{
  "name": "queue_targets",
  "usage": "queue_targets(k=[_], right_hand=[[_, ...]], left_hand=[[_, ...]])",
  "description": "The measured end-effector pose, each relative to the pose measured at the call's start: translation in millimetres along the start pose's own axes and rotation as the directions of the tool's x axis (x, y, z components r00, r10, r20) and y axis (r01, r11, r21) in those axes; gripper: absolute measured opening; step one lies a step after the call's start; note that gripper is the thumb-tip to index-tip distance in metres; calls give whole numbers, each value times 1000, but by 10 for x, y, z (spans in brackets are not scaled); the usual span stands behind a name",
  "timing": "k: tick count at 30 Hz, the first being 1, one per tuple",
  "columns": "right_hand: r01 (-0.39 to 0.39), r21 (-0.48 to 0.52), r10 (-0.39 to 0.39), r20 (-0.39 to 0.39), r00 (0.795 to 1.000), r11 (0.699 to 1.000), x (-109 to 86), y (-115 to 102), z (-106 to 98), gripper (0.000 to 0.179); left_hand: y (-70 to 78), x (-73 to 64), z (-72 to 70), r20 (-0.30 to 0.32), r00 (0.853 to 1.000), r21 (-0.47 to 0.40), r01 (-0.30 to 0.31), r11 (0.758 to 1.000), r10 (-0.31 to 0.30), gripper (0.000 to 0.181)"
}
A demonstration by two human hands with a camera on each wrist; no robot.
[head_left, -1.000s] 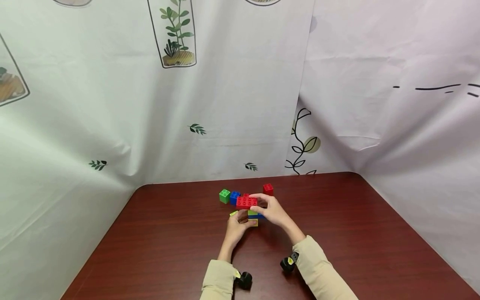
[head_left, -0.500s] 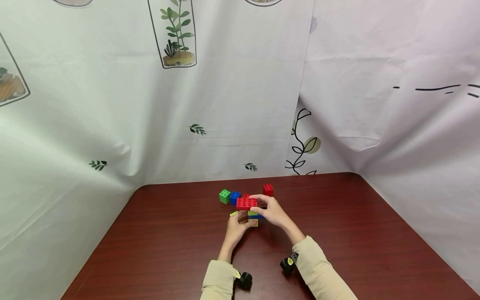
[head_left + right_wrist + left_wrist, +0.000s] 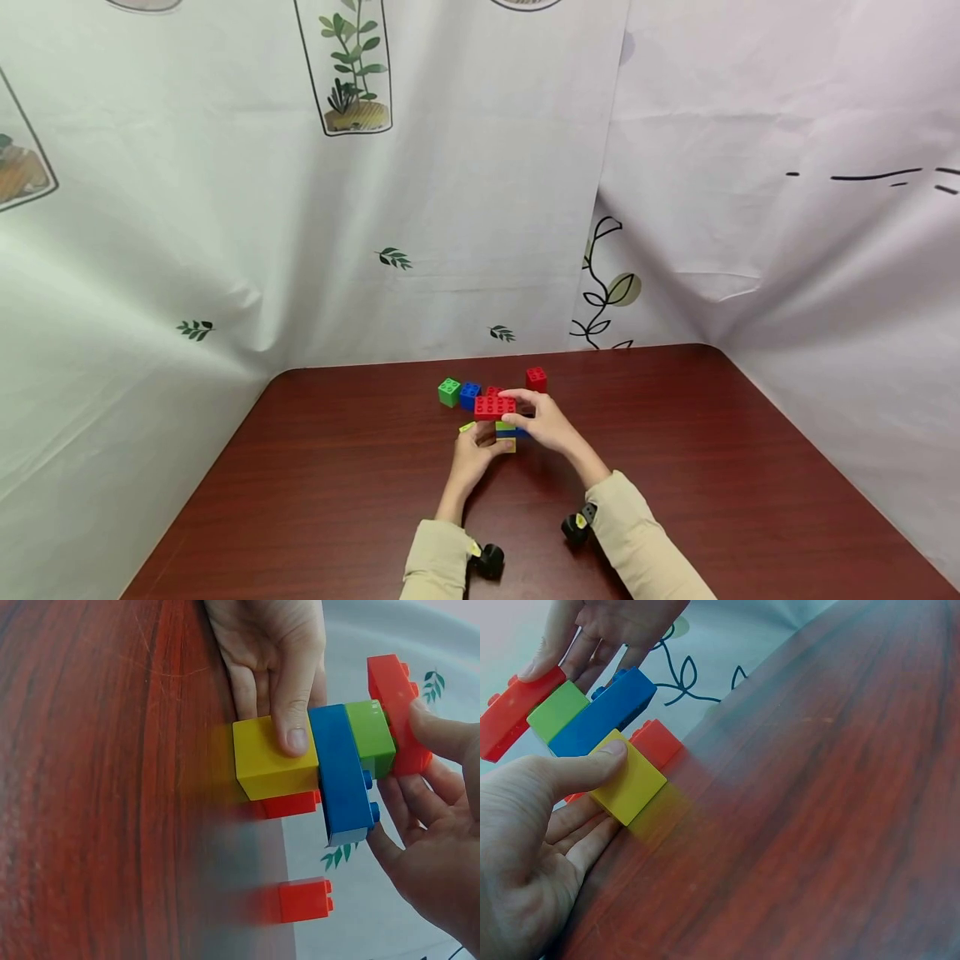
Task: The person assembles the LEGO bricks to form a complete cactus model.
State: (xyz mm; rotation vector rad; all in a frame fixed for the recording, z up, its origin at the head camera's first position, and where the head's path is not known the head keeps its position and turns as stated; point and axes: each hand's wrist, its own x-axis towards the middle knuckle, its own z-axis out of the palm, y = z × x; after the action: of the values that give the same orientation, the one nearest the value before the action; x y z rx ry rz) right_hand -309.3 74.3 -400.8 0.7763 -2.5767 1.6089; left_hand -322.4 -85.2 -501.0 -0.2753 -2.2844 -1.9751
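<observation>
A small tower of toy building bricks stands on the table. Its bottom is a yellow brick [image 3: 637,784], with a long blue brick [image 3: 341,772] above it and a light green brick [image 3: 370,735] on the blue one. My left hand [image 3: 471,462] pinches the yellow brick, thumb on the near face. A long red brick [image 3: 491,408] lies across the top of the green one, jutting out to the left. My right hand [image 3: 551,425] grips this red brick between thumb and fingers. Whether its studs are pressed fully home cannot be seen.
Behind the tower on the brown table [image 3: 337,467] are a green brick [image 3: 449,392], a blue brick [image 3: 470,395] and a red brick [image 3: 536,379]. Another red brick is partly hidden behind the tower. A yellow-green piece [image 3: 467,427] lies beside my left fingers.
The long red brick has shifted very slightly to the right in my right hand. My left hand keeps its place on the yellow brick.
</observation>
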Motion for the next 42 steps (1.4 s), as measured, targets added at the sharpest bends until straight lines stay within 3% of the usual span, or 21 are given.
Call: queue_targets(k=[8,15,17,24,26,36,42], right_hand=[[14,-11,-14,-9,1000,1000,122,382,54,40],[53,1,-53,24,998,999,129,434,20,41],[54,-3,-54,29,998,999,129,430,16,41],[48,-39,-47,34,998,998,137,428,14,41],[46,-50,-45,33,998,998,142,433,20,40],[63,-72,-61,27,998,995,165,482,25,39],[79,-100,-77,30,997,992,159,462,11,40]], left_hand=[[-2,-13,2,6,1000,-15,-5,1000,5,46],[373,-159,-27,20,1000,-27,9,1000,-8,39],[361,-149,-26,20,1000,-30,4,1000,-3,39],[32,-11,10,-1,1000,-14,16,1000,-16,40],[-3,1,10,-4,1000,-9,11,1000,-11,41],[-3,12,8,-4,1000,0,23,1000,-23,40],[10,4,9,-4,1000,20,0,1000,0,41]])
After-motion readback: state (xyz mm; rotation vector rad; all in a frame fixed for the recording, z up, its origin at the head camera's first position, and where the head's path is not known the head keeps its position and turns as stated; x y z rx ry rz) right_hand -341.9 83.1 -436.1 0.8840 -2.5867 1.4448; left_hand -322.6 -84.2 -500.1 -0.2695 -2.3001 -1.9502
